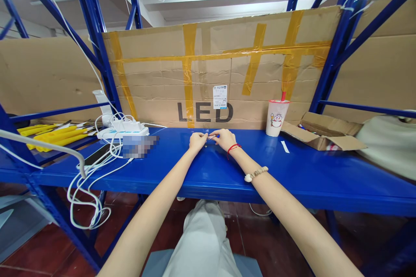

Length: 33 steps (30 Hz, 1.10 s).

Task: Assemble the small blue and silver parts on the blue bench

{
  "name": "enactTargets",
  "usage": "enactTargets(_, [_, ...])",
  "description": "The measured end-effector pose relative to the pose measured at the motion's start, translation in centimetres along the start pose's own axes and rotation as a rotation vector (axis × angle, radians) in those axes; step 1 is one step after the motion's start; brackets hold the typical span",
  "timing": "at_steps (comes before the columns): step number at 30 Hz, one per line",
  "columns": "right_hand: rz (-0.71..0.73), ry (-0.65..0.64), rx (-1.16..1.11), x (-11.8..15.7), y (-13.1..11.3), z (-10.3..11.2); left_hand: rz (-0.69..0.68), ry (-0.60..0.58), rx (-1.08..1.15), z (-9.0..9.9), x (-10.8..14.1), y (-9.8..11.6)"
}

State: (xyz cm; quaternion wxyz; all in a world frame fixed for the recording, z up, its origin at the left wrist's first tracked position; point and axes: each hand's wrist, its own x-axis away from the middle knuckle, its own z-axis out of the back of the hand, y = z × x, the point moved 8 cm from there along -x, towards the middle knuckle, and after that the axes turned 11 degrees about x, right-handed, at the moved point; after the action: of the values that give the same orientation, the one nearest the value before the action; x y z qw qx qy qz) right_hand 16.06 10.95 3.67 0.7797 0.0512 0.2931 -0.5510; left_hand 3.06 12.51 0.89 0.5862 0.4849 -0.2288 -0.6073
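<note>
Both hands are close together above the back part of the blue shelf top (208,173), in front of the cardboard wall. My left hand (197,141) has its fingers pinched on the left end of a small, thin item. My right hand (226,139), with a red string at the wrist and a beaded bracelet on the forearm, is closed round the other end. Between the fingertips the thin item (212,137) shows reddish and dark blue; what it is cannot be made out. A few tiny specks lie on the shelf just below the hands.
A cup with a red straw (277,117), a white strip (285,146) and an open carton (320,132) stand or lie right. On the left are a power strip (123,130), tangled white cables (94,199) and yellow-handled tools (61,135).
</note>
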Motion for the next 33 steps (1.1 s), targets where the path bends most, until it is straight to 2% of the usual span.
enactTargets(3, [-0.134, 0.028, -0.139, -0.1, 1.3, -0.2, -0.012, 0.014, -0.095, 0.2, 0.3, 0.3])
enactTargets(7, [-0.402, 0.0, -0.627, -0.3, 3.3, -1.7, -0.11, -0.064, -0.384, -0.6, 1.1, 1.0])
enactTargets(10, [-0.557, -0.023, -0.9, -0.1, 3.9, -2.6, -0.15, -0.144, -0.53, -1.2, 1.6, 0.9])
enactTargets(13, [-0.632, -0.034, -1.03, 0.1, 3.7, -2.7, -0.126, -0.142, -0.625, -0.8, 1.6, 0.7])
enactTargets(19, [-0.608, -0.057, -1.162, 0.2, 2.9, -2.2, -0.063, -0.125, -0.659, 0.1, 1.4, 0.5])
enactTargets(23, [-0.55, -0.082, -1.156, -0.1, 2.5, -2.4, -0.082, -0.025, -0.643, 0.8, 1.2, 0.8])
enactTargets(25, [-0.488, -0.128, -1.125, -0.2, 2.0, -2.7, -0.089, 0.046, -0.535, 1.2, 1.1, 1.1])
enactTargets(27, [-0.409, -0.191, -1.087, -0.2, 1.4, -3.0, -0.104, 0.073, -0.327, 1.2, 0.9, 1.3])
enactTargets(30, [-0.307, -0.245, -1.037, -0.2, 0.6, -3.2, -0.196, -0.035, -0.019, 0.0, 0.6, 2.0])
enactTargets(33, [-0.241, -0.238, -0.993, -0.3, 0.4, -3.2, -0.293, -0.186, 0.114, -1.6, 0.8, 2.7])
